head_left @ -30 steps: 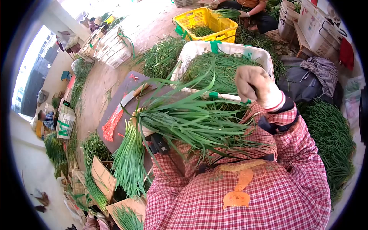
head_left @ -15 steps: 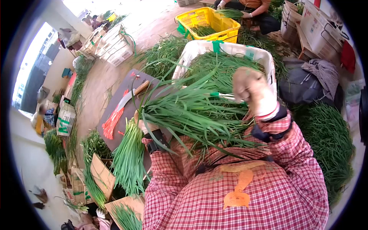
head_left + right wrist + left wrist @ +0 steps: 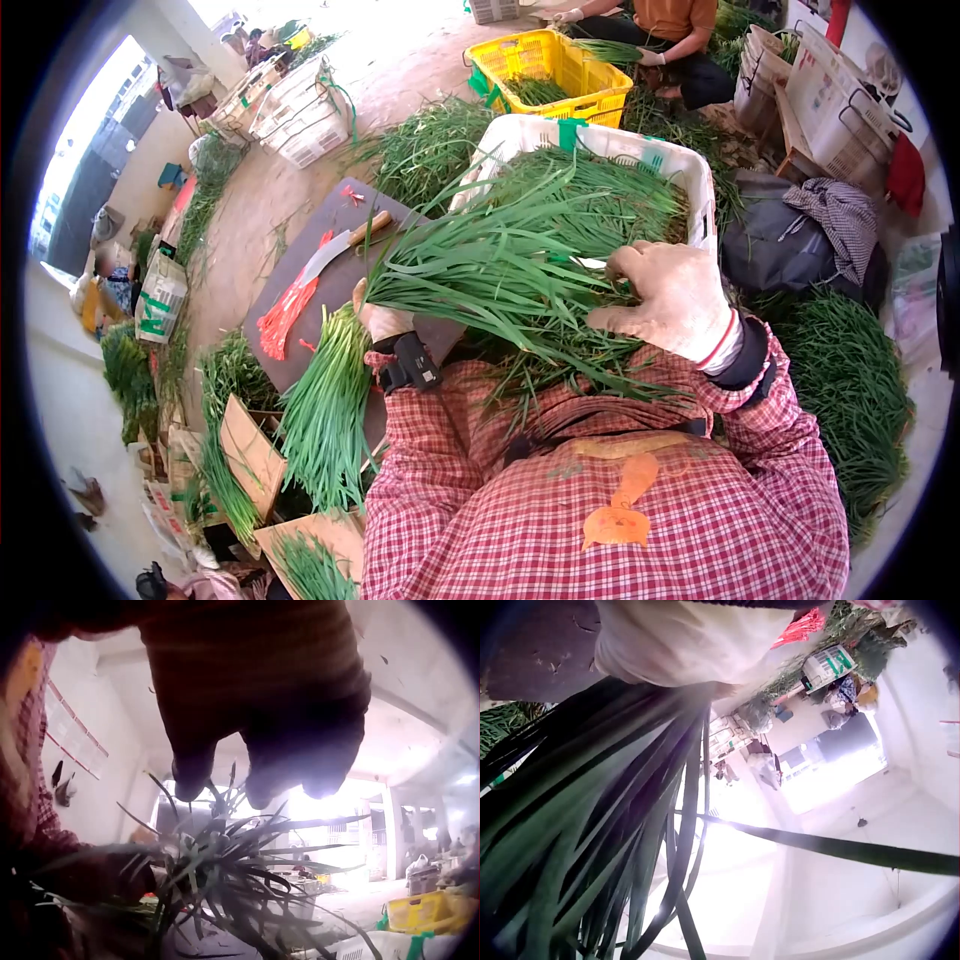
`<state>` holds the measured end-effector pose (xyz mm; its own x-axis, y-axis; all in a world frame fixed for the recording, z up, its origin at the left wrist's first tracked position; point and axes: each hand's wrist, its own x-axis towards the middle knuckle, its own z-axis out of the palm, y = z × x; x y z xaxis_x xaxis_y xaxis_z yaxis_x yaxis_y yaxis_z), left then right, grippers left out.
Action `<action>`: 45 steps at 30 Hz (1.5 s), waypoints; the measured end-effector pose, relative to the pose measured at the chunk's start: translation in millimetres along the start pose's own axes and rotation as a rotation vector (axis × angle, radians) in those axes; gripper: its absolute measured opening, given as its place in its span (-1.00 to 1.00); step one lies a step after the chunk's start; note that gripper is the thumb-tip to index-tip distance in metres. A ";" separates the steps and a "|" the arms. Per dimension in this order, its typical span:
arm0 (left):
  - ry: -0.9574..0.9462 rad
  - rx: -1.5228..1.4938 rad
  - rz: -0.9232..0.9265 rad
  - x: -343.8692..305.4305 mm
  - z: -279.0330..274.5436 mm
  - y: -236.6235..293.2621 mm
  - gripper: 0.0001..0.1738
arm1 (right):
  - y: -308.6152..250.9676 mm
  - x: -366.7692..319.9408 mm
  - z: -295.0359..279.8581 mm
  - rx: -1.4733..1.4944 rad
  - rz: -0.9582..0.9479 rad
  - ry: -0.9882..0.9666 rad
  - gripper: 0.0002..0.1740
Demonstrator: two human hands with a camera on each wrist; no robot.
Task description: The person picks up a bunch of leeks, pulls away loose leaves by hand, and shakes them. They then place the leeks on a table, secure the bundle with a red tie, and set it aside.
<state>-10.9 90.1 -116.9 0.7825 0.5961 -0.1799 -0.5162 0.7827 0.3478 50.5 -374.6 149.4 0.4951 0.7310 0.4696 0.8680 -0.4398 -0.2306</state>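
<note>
My gloved left hand (image 3: 385,322) grips a bunch of long green chives (image 3: 480,275) near its base, and the leaves fan out to the right. In the left wrist view the leaves (image 3: 607,817) spread from under the pale glove (image 3: 682,641). My gloved right hand (image 3: 672,300) is at the leaf ends, thumb apart from the bent fingers. The right wrist view has its fingers (image 3: 259,776) pointing down at the leaf tips (image 3: 217,855). A knife (image 3: 325,255) with a wooden handle and red ties (image 3: 287,318) lie on the dark board (image 3: 310,232).
Beyond the hands stands a white crate (image 3: 705,195) of chives, with a yellow crate (image 3: 600,105) behind it. Paler-stemmed chives (image 3: 325,420) hang at the board's near left. More chives (image 3: 840,370) are heaped at right. Another person (image 3: 680,50) sits at the back.
My right hand has gone from a raised, closed-looking pose to lower at the leaf ends, its fingers spreading apart. The left hand keeps its grip on the chives. The head view has shifted slightly.
</note>
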 end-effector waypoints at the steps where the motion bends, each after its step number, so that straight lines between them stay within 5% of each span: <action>1: 0.010 -0.056 -0.042 -3.9 7.6 -0.7 -0.46 | -0.7 1.5 4.5 -0.023 0.004 0.007 -0.57; 4: 0.051 -0.121 -0.114 -9.0 22.8 -5.0 -0.46 | 8.3 4.2 36.5 -0.018 -0.066 -0.004 -0.63; 7: 0.043 -0.088 -0.138 -4.7 24.2 -5.0 -0.46 | 32.2 10.0 53.4 1.298 0.441 -0.059 -0.70; 9: 0.044 -0.097 -0.171 -8.5 19.8 0.4 -0.49 | 55.6 21.2 34.4 1.472 0.300 0.267 -0.58; 10: 0.053 -0.102 -0.182 -12.9 21.5 2.6 -0.50 | 62.1 24.3 24.9 1.814 0.407 0.324 -0.54; 12: 0.085 -0.141 -0.185 -16.2 32.7 -0.6 -0.54 | 65.3 14.3 14.7 1.483 0.315 0.271 -0.52; 14: 0.096 -0.151 -0.180 -20.6 40.7 -5.9 -0.58 | 68.1 -6.1 10.8 1.392 0.119 -0.078 -0.64; 17: 0.059 -0.131 -0.178 -15.2 38.9 -12.6 -0.59 | 33.6 -8.0 22.6 0.936 0.144 -0.172 -0.82; 23: 0.124 -0.164 -0.225 -19.5 52.0 -15.6 -0.61 | -4.4 17.7 18.1 0.134 0.129 -0.155 -0.68; 27: 0.188 -0.067 -0.126 -48.4 96.2 -34.3 -0.60 | -4.6 30.3 55.2 0.329 -0.046 0.015 -0.75; 30: 0.167 -0.062 -0.125 -38.1 86.0 -28.8 -0.64 | -10.4 18.1 32.4 1.322 -0.058 -0.475 -0.74; 31: 0.180 -0.061 -0.112 -39.7 88.7 -28.3 -0.66 | -13.1 14.4 16.7 1.340 -0.182 -0.524 -0.75; 32: 0.177 -0.055 -0.118 -40.1 88.0 -27.7 -0.67 | -8.6 17.4 -3.9 1.047 -0.201 -0.732 -0.81; 34: 0.169 -0.041 -0.129 -39.7 85.9 -26.6 -0.70 | 8.6 7.8 -4.7 0.994 -0.052 -0.511 -0.87; 36: 0.154 -0.016 -0.121 -42.8 91.7 -27.8 -0.71 | 26.8 10.8 5.3 0.618 0.417 -0.277 -0.64; 38: 0.135 0.004 -0.111 -50.1 103.8 -32.2 -0.72 | 31.7 20.5 17.0 0.343 0.601 -0.242 -0.51; 40: 0.136 0.004 -0.116 -58.1 114.2 -35.3 -0.74 | 45.3 21.3 54.1 0.410 0.613 -0.131 -0.52; 42: 0.132 0.000 -0.120 -60.8 118.6 -36.5 -0.76 | 52.3 28.0 78.5 0.652 0.513 -0.071 -0.58; 45: 0.114 -0.008 -0.128 -60.9 110.8 -30.8 -0.76 | 74.4 25.9 75.0 1.511 0.686 0.162 -0.70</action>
<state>-4.1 9.8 -14.7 0.7976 0.5078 -0.3254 -0.4182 0.8545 0.3082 130.8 -349.3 80.5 0.8492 0.5280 -0.0049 -0.1936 0.3026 -0.9332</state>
